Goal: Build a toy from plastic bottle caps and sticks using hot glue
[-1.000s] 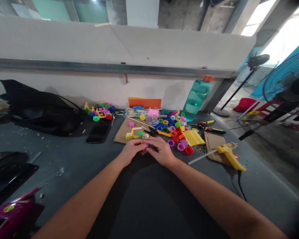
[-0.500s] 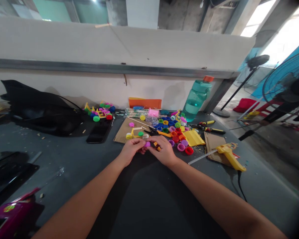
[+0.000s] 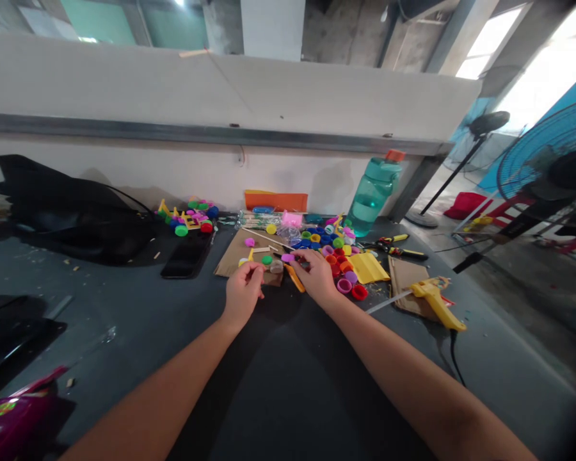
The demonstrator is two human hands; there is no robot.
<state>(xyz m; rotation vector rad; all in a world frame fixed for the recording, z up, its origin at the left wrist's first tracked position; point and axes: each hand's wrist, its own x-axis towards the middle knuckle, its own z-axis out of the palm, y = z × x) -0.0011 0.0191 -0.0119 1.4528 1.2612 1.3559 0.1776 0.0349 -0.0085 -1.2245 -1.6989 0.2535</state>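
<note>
My left hand (image 3: pixel 242 291) rests on the dark table with its fingers curled in a pinch at the front edge of a cardboard sheet (image 3: pixel 230 255); what it holds is too small to make out. My right hand (image 3: pixel 317 276) reaches over that sheet and pinches a pink bottle cap (image 3: pixel 287 258) at its fingertips. An orange-handled cutter (image 3: pixel 295 279) lies under the right hand. A small yellow stick frame with green and white caps (image 3: pixel 264 261) sits on the cardboard just beyond my left hand.
A pile of coloured bottle caps (image 3: pixel 330 246), a yellow corrugated piece (image 3: pixel 367 267) and a yellow glue gun (image 3: pixel 434 298) lie to the right. A teal water bottle (image 3: pixel 372 195) stands behind them. A black phone (image 3: pixel 187 255), cap toys (image 3: pixel 189 218) and a black bag (image 3: pixel 67 211) are on the left.
My hands have come apart and moved forward onto the cardboard. The pink cap that was held between both hands is now only at my right fingertips.
</note>
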